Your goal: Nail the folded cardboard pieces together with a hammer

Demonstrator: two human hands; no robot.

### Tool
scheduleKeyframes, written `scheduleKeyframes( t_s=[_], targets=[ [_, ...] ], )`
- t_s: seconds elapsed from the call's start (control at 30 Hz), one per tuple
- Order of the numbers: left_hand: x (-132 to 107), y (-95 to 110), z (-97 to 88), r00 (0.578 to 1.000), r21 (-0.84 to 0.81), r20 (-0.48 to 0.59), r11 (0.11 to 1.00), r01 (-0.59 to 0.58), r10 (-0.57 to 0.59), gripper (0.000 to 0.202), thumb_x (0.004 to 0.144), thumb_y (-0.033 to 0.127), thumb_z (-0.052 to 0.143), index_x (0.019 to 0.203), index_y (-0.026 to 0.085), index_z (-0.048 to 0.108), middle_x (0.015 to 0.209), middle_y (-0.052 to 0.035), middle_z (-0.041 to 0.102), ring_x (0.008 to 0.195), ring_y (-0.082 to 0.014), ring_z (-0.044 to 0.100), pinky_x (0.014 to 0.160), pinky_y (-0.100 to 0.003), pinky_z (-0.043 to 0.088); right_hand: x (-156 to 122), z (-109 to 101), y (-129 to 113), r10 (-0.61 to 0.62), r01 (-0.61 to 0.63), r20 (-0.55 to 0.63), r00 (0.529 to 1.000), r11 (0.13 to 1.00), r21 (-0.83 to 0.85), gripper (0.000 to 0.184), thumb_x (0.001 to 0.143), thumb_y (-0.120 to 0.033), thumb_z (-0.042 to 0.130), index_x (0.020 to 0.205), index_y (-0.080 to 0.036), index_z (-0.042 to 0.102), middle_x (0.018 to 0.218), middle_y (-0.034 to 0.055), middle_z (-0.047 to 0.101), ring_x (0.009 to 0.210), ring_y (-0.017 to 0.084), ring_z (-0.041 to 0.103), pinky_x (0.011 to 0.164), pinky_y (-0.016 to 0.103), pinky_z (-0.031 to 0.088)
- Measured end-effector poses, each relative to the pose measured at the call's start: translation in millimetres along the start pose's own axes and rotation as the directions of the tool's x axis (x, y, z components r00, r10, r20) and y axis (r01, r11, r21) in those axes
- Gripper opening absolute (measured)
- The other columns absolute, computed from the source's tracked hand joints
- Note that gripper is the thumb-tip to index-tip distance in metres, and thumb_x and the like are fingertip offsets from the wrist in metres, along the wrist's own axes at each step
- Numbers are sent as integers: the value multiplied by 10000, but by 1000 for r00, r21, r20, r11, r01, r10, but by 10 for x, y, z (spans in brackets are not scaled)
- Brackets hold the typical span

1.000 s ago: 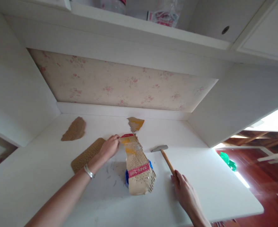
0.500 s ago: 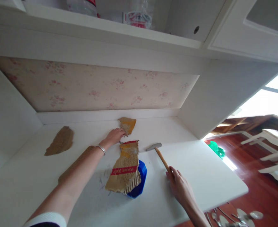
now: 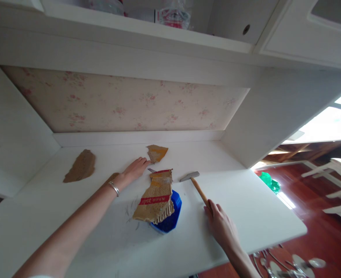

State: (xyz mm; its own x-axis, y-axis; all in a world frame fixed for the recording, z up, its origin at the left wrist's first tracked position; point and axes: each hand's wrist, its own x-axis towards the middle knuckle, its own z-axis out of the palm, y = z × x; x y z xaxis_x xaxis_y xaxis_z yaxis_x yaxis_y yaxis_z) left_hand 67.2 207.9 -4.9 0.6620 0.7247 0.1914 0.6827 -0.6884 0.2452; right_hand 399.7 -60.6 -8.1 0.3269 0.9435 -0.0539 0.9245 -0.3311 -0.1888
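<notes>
I am watching the left hand (image 3: 134,169) lying flat, released, beside a cardboard scrap (image 3: 157,152); the right hand (image 3: 220,226) is touching the hammer (image 3: 198,188) handle, and I cannot tell its grip.

The white desktop (image 3: 246,216) carries it all. I take the blue tray (image 3: 173,218) as the dial's centre. A perforated cardboard strip with a red band (image 3: 156,195) lies over the tray's 10 o'clock side. The hammer (image 3: 196,187) lies at 2 o'clock, and my right hand (image 3: 221,227) is on its handle end at 3. A torn yellow-brown scrap (image 3: 157,152) sits at 12, with a few thin nails (image 3: 151,170) just below it. My left hand (image 3: 134,168) rests flat at 11. A brown cardboard piece (image 3: 79,166) lies well apart at 10.
</notes>
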Motion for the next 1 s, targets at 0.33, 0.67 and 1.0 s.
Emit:
scheduleKeyframes(
  t_s=[0.33,0.67,1.0],
  targets=[
    [-955,281,-399,940,-237,-208,946,219,-270,303,998,334,397,981,168,651,937,-80,693,865,-205,666,827,-332,530,-16,95,-34,-69,60,-132,989,996,-69,242,1011,-272,434,1147,-163,602,1115,143,607,972,316,621,800,410,490],
    [-1504,1449,-644,871,-792,-80,562,240,-484,272,953,408,544,1100,227,683,988,-49,743,918,-181,719,853,-262,571,-316,-485,-708,-192,256,-184,964,857,446,503,997,-488,437,1447,-267,393,1331,103,505,954,194,626,743,287,568],
    [-1568,1736,-553,874,-684,-313,727,64,-372,194,969,211,540,1108,242,672,966,-34,720,875,-127,698,785,-184,559,-204,-542,-1335,-223,126,-12,975,503,855,359,910,-456,625,1137,-196,725,922,56,724,718,173,605,637,272,505]
  ],
)
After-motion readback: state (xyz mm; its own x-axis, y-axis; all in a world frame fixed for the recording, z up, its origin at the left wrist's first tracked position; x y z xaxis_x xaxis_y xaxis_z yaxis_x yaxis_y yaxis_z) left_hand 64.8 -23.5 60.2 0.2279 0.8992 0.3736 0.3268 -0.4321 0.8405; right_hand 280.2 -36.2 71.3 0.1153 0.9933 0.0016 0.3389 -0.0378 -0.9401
